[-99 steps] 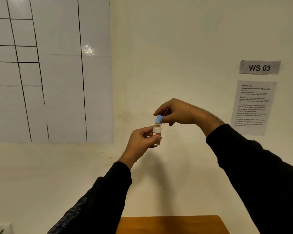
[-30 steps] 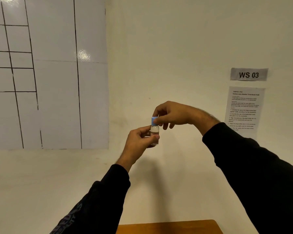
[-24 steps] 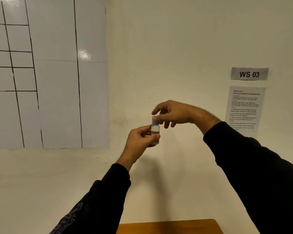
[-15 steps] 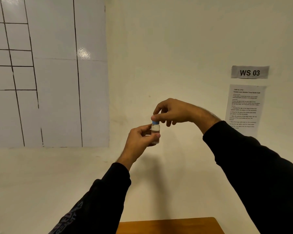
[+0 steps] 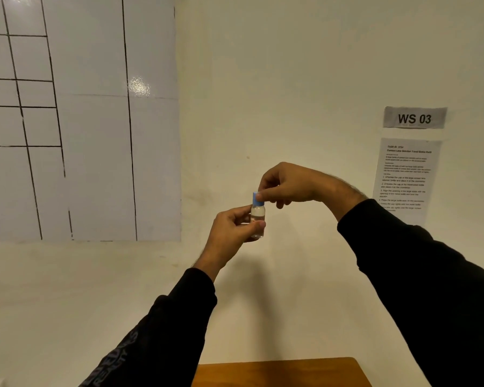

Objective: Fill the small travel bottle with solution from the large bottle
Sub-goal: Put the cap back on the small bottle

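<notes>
**Both hands on the capped travel bottle, held up before the wall**

While the left hand (image 5: 232, 229) grips the small clear plastic travel bottle (image 5: 257, 216) round its lower body, thumb across the front and fingers curled behind, the right hand (image 5: 288, 185) comes in from above and to the right and pinches the bottle's light blue cap (image 5: 256, 199) between thumb and forefinger. The two hands are close together, joined only through the bottle: left hand low on the body, right hand on top at the cap. The bottle stands upright in the air between them, raised in front of the cream-coloured wall (image 5: 277, 79). Its body looks transparent, and clear liquid seems to lie inside, though the level is too small to read. The cap sits on the neck; whether it is screwed tight cannot be told.

Both forearms wear long black sleeves (image 5: 430, 289); the left sleeve carries pale lettering near the lower edge of the view, too skewed to read.

Up and to the left of the left hand hangs a glossy white board ruled with thin black lines (image 5: 95, 121). Up and to the right of the right hand, a grey label reading "WS 03" (image 5: 415, 118) is stuck on the wall, and just below it a white printed instruction sheet (image 5: 405, 177), its text too fine to make out. Well below both hands, at the bottom edge, shows the end of a brown wooden tabletop (image 5: 280, 372).
</notes>
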